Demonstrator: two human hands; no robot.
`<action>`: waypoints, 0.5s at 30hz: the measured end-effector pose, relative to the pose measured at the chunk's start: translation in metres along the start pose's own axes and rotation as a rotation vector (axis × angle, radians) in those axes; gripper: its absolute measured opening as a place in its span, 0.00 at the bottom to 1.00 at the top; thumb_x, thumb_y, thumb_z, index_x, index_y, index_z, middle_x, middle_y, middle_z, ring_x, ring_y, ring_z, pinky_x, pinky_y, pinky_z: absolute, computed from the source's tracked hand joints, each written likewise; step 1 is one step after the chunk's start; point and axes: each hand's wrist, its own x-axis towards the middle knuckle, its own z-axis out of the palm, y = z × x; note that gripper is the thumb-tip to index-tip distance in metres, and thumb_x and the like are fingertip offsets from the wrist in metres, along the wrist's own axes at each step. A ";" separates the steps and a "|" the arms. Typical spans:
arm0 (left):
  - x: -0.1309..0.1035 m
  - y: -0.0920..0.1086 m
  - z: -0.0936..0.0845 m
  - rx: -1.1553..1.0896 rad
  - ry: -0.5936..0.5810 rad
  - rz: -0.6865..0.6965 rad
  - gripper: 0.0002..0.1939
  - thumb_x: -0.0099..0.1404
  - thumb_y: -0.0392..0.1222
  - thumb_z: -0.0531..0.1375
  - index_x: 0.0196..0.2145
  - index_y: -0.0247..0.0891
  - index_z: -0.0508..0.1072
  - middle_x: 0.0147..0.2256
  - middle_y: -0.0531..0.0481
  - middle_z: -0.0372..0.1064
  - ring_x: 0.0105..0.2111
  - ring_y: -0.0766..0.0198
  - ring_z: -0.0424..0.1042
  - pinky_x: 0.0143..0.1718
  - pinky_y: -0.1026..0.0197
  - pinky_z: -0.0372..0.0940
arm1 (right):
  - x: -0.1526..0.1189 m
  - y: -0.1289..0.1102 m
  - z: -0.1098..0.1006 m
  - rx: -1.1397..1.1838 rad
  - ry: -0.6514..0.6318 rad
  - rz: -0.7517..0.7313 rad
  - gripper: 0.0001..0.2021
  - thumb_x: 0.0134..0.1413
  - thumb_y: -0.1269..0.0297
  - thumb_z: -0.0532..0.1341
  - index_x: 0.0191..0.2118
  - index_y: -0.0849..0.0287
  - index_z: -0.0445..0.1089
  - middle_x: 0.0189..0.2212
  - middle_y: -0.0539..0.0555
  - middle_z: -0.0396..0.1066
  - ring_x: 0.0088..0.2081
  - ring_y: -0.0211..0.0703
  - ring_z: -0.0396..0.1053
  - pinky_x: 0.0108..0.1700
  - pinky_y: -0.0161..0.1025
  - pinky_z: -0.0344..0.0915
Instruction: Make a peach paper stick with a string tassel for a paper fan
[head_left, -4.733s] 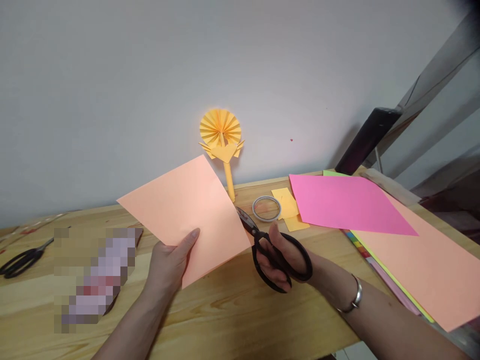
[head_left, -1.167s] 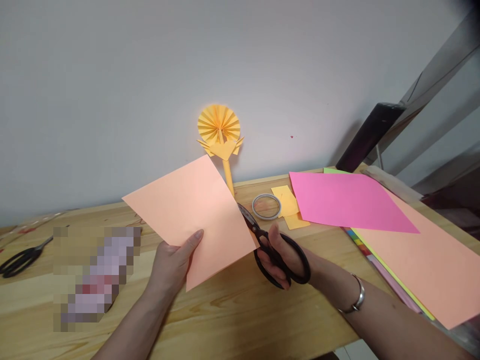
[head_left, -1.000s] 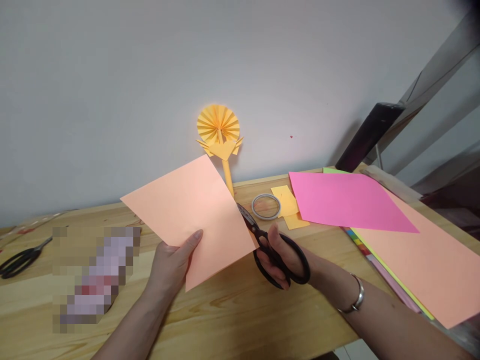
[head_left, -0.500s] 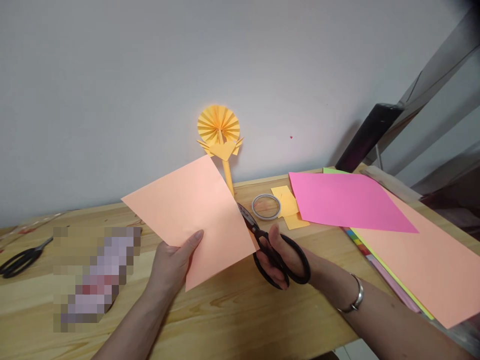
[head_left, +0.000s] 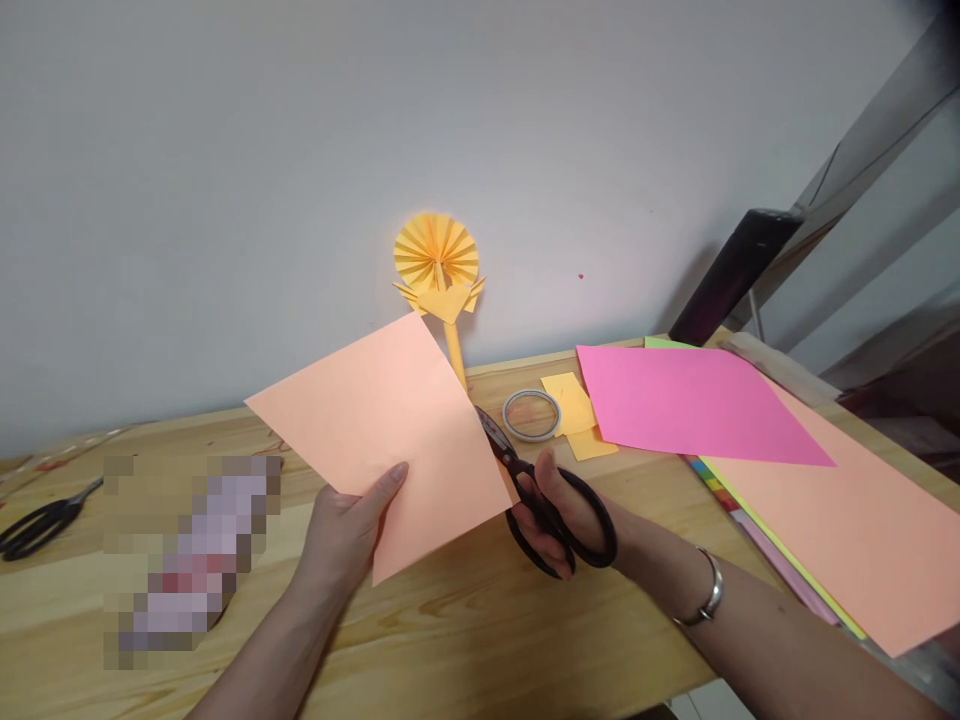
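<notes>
A peach sheet [head_left: 382,440] is held tilted above the counter [head_left: 420,650] by the left hand [head_left: 341,525], its thumb laid on the near face and the other fingers hidden behind. The scissors [head_left: 540,500] are gripped by the right hand [head_left: 581,515], with fingers closed around the handles. The blades are seen along the sheet's right edge, partly covered by it; how far they are parted cannot be told. A bracelet [head_left: 712,590] is worn on the right wrist.

A yellow flower [head_left: 435,255] is stood upright against the wall [head_left: 300,150], its stem partly hidden by the sheet. Right of the scissors, a ring [head_left: 505,415] is set just beside yellow scraps [head_left: 574,400]. Farther right, a pile [head_left: 847,530] is partly covered by a pink sheet [head_left: 697,405]. At far left, other scissors [head_left: 37,525] are placed near a blurred item [head_left: 225,540].
</notes>
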 end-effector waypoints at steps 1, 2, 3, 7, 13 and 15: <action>0.000 0.000 0.000 0.000 0.003 0.003 0.21 0.50 0.48 0.68 0.42 0.41 0.76 0.43 0.48 0.77 0.43 0.51 0.75 0.44 0.52 0.72 | 0.001 0.000 0.000 0.002 -0.002 0.000 0.36 0.43 0.24 0.41 0.21 0.58 0.56 0.07 0.43 0.53 0.08 0.32 0.52 0.10 0.30 0.50; 0.000 0.000 0.001 0.002 0.009 0.008 0.21 0.50 0.48 0.68 0.42 0.40 0.76 0.43 0.48 0.77 0.43 0.51 0.75 0.44 0.53 0.72 | 0.001 0.000 0.001 -0.002 -0.007 -0.001 0.36 0.43 0.23 0.40 0.20 0.57 0.55 0.07 0.43 0.52 0.07 0.32 0.52 0.10 0.31 0.49; -0.001 0.000 0.001 0.001 0.013 0.011 0.22 0.50 0.47 0.68 0.43 0.40 0.76 0.43 0.48 0.76 0.43 0.51 0.75 0.44 0.53 0.72 | 0.002 0.001 0.001 -0.010 -0.013 -0.007 0.37 0.43 0.23 0.38 0.20 0.57 0.55 0.06 0.43 0.52 0.07 0.32 0.51 0.10 0.31 0.49; -0.001 0.000 0.002 -0.014 0.002 0.002 0.22 0.50 0.47 0.68 0.43 0.39 0.76 0.43 0.47 0.76 0.43 0.50 0.75 0.44 0.52 0.72 | 0.002 0.004 0.000 -0.062 -0.010 -0.041 0.37 0.45 0.25 0.36 0.20 0.57 0.55 0.06 0.44 0.52 0.07 0.32 0.52 0.10 0.31 0.49; 0.001 -0.002 0.001 -0.023 0.009 0.005 0.23 0.49 0.47 0.69 0.44 0.40 0.76 0.43 0.47 0.77 0.44 0.49 0.75 0.46 0.48 0.71 | 0.000 0.002 0.003 -0.102 0.050 -0.056 0.36 0.46 0.25 0.37 0.20 0.57 0.55 0.06 0.44 0.51 0.08 0.32 0.52 0.10 0.30 0.48; 0.001 -0.002 0.001 -0.021 0.008 0.009 0.23 0.49 0.47 0.69 0.44 0.40 0.76 0.43 0.48 0.77 0.44 0.49 0.74 0.46 0.48 0.70 | 0.000 0.002 0.003 -0.111 0.058 -0.053 0.36 0.47 0.26 0.37 0.20 0.57 0.55 0.06 0.44 0.52 0.08 0.32 0.52 0.10 0.30 0.48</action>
